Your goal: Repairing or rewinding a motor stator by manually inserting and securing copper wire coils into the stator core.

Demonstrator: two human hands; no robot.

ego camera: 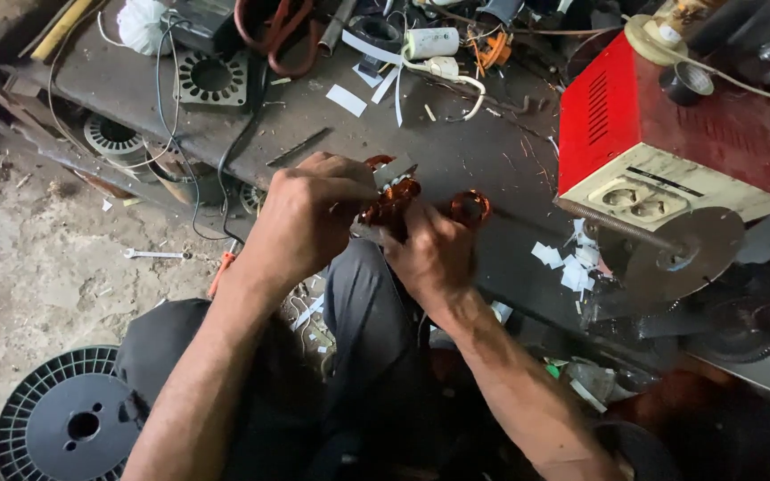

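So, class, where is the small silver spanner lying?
The small silver spanner lies on the dirt floor, left side of the head view, just left of the left hand.

Glossy copper wire coils (391, 200) gleam over a dull, scratched metal workbench (456, 160), beside a red painted metal box (634, 116) and matt white paper scraps (568, 267).

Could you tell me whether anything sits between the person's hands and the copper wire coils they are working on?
Nothing visible does. The left hand and the right hand both already grip the copper wire coils directly, held above the dark workbench, apart from the red box.
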